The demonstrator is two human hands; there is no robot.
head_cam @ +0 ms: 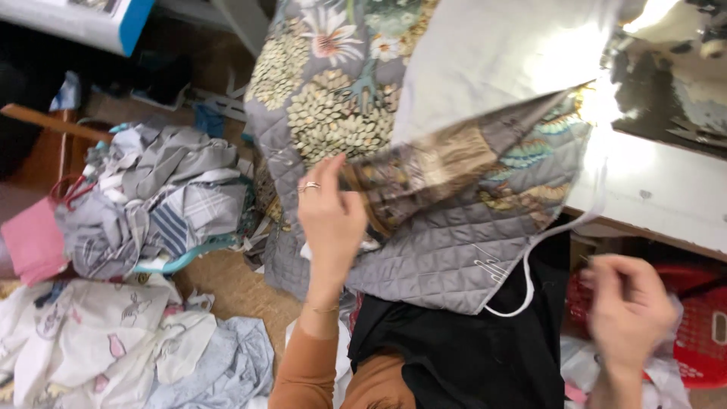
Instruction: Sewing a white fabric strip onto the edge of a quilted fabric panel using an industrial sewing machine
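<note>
A grey quilted fabric piece point(447, 250) with a floral and peacock print hangs from the table edge toward my lap. My left hand point(329, 216), with a ring on one finger, pinches the folded edge of this fabric near its middle. A white lining point(492, 53) shows on the upturned part. A white cord point(530, 280) loops off the fabric's lower right edge. My right hand point(628, 310) is blurred at the lower right, fingers closed, apparently on the end of that cord; the grip itself is not sharp.
A white table edge point(659, 197) runs at the right, brightly lit. A heap of grey and striped cloth point(159, 197) fills a basket at left, a pink bag point(34, 242) beside it. Printed pale fabrics point(113, 348) lie on the floor. A red crate point(704, 326) sits lower right.
</note>
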